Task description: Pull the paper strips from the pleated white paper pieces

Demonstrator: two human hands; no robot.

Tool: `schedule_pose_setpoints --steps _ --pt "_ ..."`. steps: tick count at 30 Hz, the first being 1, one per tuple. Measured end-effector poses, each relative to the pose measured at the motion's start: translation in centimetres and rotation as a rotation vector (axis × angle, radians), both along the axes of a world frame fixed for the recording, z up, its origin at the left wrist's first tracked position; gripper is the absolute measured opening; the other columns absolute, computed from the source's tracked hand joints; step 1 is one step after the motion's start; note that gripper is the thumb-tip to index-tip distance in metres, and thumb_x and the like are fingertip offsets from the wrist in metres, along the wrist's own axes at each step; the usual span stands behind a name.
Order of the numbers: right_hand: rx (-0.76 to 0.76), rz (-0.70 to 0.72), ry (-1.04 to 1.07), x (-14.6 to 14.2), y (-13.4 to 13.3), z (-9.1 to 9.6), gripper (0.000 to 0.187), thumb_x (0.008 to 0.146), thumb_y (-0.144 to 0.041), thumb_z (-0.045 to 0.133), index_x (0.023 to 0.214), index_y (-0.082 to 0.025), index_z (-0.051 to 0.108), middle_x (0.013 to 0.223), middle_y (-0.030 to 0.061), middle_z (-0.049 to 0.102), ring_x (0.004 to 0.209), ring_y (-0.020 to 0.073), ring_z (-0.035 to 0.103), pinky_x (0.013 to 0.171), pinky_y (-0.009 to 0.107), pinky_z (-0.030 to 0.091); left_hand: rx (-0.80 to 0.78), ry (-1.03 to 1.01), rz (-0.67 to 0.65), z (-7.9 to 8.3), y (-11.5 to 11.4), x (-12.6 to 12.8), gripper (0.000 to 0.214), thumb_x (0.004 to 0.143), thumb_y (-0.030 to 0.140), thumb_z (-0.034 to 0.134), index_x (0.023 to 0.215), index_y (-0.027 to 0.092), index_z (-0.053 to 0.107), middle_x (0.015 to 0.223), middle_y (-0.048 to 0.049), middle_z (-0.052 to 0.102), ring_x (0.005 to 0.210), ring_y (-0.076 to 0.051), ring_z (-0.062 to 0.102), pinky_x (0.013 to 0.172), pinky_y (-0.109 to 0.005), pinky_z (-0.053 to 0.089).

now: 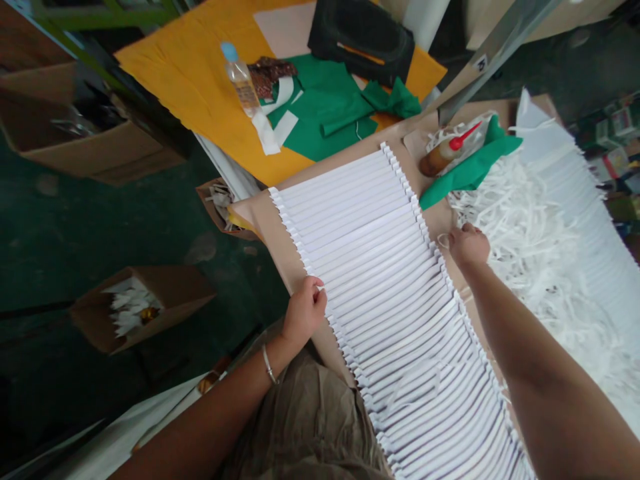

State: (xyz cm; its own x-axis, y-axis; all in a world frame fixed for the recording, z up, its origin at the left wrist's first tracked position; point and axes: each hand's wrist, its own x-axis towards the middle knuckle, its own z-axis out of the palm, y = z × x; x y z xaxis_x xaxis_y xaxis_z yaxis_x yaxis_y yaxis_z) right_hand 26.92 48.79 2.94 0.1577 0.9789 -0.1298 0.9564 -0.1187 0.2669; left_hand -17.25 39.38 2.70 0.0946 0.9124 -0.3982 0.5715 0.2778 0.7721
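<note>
A long row of overlapping white paper sheets point(360, 230) with notched ends runs down the table in front of me. At the row's left edge is my left hand point(306, 310), its thumb and fingers pinched together; a small white bit shows at the fingertips, too little to name. Beyond the row's right edge, my right hand point(470, 248) is closed on a thin white cord point(443, 240), which loops out from its fingers. A big tangled heap of white cords point(530, 220) lies just right of that hand. Some loose cords point(425, 380) rest across the nearer sheets.
A bottle with a red nozzle point(440, 159) lies beside green cloth point(467, 177). Behind are yellow sheeting point(190, 87), a plastic bottle point(243, 83) and a black case point(361, 40). More white sheets point(575, 173) lie far right. Cardboard boxes point(175, 303) stand on the floor at left.
</note>
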Motion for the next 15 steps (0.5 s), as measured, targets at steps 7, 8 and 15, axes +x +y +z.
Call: schedule_pose_setpoints --steps 7,8,15 --pt "0.231 0.358 0.255 -9.4 -8.5 5.4 0.014 0.089 -0.025 0.056 0.092 -0.023 0.07 0.094 0.0082 0.061 0.088 0.0224 0.049 0.077 0.035 0.034 0.081 -0.316 -0.118 3.0 -0.7 4.4 0.018 0.091 0.026 0.052 0.105 0.021 0.063 0.101 -0.0053 0.068 0.079 -0.014 0.065 0.061 -0.023 0.049" --pt "0.231 0.398 0.313 -11.3 -10.0 6.3 0.013 0.089 -0.023 0.057 0.095 -0.024 0.069 0.097 0.0079 0.062 0.091 0.0229 0.05 0.079 0.036 0.035 0.1 -0.372 -0.149 3.6 -0.8 5.4 0.022 0.091 0.026 0.053 0.11 0.022 0.064 0.112 -0.0071 0.068 0.089 -0.016 0.066 0.066 -0.024 0.051" --pt "0.079 0.369 0.783 -19.4 -15.4 9.4 0.022 0.092 -0.021 0.051 0.11 -0.028 0.06 0.111 0.0092 0.068 0.099 0.0268 0.06 0.09 0.049 0.044 -0.142 -0.483 -0.325 5.6 -1.6 7.4 0.014 0.087 0.029 0.059 0.08 0.018 0.062 0.076 -0.0021 0.068 0.072 -0.015 0.062 0.069 -0.026 0.05"
